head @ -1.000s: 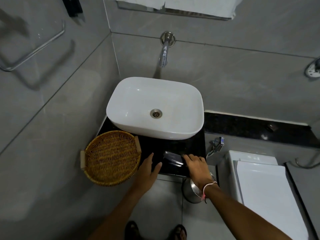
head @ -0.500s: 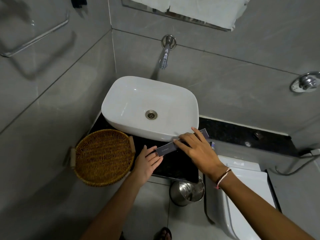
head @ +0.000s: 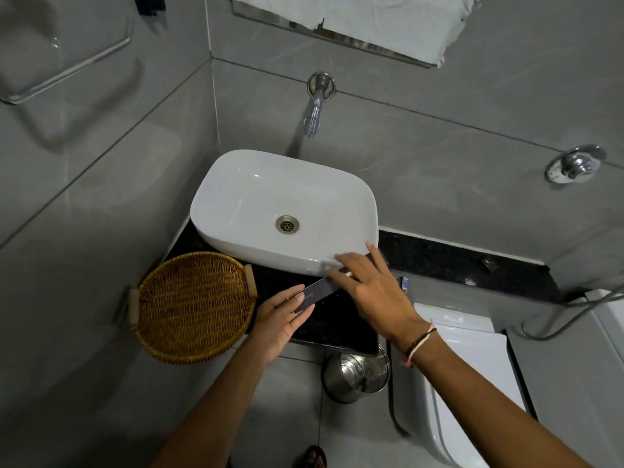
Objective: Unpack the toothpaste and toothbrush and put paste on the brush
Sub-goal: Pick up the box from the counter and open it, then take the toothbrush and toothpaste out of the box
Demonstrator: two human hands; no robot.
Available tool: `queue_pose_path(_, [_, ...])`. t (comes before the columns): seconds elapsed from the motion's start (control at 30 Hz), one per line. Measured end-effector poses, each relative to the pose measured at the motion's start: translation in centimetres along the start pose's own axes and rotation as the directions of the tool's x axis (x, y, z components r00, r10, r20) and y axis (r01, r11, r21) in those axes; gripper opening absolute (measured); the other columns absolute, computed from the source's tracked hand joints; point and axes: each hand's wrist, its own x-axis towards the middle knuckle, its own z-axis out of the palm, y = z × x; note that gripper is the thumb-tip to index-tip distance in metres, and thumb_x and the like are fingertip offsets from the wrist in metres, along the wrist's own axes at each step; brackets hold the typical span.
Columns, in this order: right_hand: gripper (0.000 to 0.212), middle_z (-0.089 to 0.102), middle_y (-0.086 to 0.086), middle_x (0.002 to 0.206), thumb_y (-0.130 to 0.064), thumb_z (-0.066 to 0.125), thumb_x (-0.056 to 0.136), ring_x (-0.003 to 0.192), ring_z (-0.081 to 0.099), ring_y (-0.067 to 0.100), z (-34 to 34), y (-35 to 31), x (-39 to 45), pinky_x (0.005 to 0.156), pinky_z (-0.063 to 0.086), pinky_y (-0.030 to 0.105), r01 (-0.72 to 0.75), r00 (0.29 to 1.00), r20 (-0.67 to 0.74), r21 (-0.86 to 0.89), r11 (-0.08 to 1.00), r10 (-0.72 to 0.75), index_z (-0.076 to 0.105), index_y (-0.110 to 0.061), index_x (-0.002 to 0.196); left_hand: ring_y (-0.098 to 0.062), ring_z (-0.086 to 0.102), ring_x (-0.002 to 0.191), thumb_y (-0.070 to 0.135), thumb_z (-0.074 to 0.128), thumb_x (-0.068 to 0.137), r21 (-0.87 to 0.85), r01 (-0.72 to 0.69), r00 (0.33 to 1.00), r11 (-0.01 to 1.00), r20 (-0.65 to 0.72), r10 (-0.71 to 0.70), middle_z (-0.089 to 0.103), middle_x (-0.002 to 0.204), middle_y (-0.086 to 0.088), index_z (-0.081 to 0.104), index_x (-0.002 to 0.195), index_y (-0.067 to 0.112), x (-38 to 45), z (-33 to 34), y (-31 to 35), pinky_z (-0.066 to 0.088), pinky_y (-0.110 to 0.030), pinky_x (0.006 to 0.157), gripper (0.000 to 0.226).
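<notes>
both your hands are on one dark box [head: 315, 293], a long thin one held just in front of the sink [head: 287, 211] and above the black counter [head: 334, 324]. nearest you, below the counter's front edge, a steel bin [head: 356, 373] stands on the floor, and a white toilet [head: 469, 383] sits to the right of the sink. your left hand [head: 278, 320] pinches the box's near end, thumb on top and fingers closed under it. your right hand [head: 373, 293] lies over the far part of the box with its fingers spread, and they cover it so much that you cannot tell how tightly they grip. the box runs at a slant from your left hand up toward the sink's front right corner, and its far end pokes out past your right fingertips. whether it is open or sealed cannot be made out. left of the sink, a wicker basket [head: 194, 307] sits on the counter's corner, close beside your left hand. beyond the sink, a chrome tap [head: 315, 106] juts from the grey tiled wall.
</notes>
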Motion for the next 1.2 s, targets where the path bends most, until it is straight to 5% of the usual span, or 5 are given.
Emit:
queue_pose_path(0.1, [0.073, 0.037, 0.014, 0.156, -0.05, 0.07, 0.086, 0.145, 0.036, 0.029, -0.5, 0.3, -0.3, 0.123, 0.029, 0.048, -0.406, 0.887, -0.091, 0.313, 0.859, 0.452, 0.042, -0.021, 0.147, -0.029, 0.073, 0.108, 0.003, 0.067, 0.081, -0.04, -0.036, 0.999, 0.999, 0.021, 0.037, 0.076, 0.112, -0.02, 0.072, 0.111, 0.001, -0.1, -0.3, 0.2, 0.064, -0.032, 0.084, 0.031])
queue_pose_path(0.17, [0.086, 0.036, 0.005, 0.156, -0.063, 0.071, 0.081, 0.142, 0.041, 0.015, -0.8, 0.0, -0.4, 0.115, 0.037, 0.033, -0.613, 0.684, 0.131, 0.636, 0.469, 0.718, 0.03, -0.032, 0.15, -0.028, 0.074, 0.107, 0.003, 0.067, 0.079, -0.065, -0.048, 0.998, 0.997, 0.047, 0.051, 0.078, 0.11, -0.018, 0.072, 0.11, 0.001, -0.2, -0.4, 0.3, 0.064, -0.033, 0.085, 0.032])
queue_pose_path(0.3, [0.061, 0.067, 0.003, 0.112, -0.025, 0.077, 0.087, 0.117, 0.069, 0.027, -0.6, -1.1, 0.4, 0.079, 0.064, 0.028, -0.427, 0.525, 0.545, 0.833, -0.351, 0.654, 0.043, -0.027, 0.138, -0.031, 0.07, 0.114, 0.005, 0.071, 0.081, -0.03, -0.021, 0.999, 0.999, 0.038, 0.022, 0.076, 0.116, -0.018, 0.07, 0.116, 0.0, 0.0, -0.3, 0.0, 0.063, -0.032, 0.085, 0.036])
queue_pose_path(0.6, [0.064, 0.074, -0.008, 0.1, -0.027, 0.078, 0.087, 0.08, 0.075, 0.017, -3.6, -1.4, 1.8, 0.081, 0.065, 0.038, -0.345, 0.598, 0.027, 0.911, 0.227, 0.801, 0.043, -0.035, 0.14, -0.037, 0.071, 0.112, 0.041, 0.058, 0.097, -0.352, 0.152, 0.983, 0.923, -0.04, -0.178, 0.071, 0.122, -0.028, 0.063, 0.123, -0.003, 0.4, -0.5, -0.1, 0.063, -0.045, 0.086, 0.052])
queue_pose_path(1.2, [0.058, 0.071, -0.008, 0.097, -0.018, 0.079, 0.085, 0.079, 0.073, 0.012, -2.2, -1.4, 0.1, 0.081, 0.065, 0.042, -0.334, 0.465, 0.173, 0.943, -0.009, 0.868, 0.05, -0.034, 0.132, -0.031, 0.074, 0.105, -0.002, 0.065, 0.081, -0.081, 0.07, 0.997, 0.994, 0.038, -0.067, 0.063, 0.125, -0.025, 0.072, 0.108, 0.001, -2.0, -2.6, 1.4, 0.066, -0.032, 0.079, 0.029])
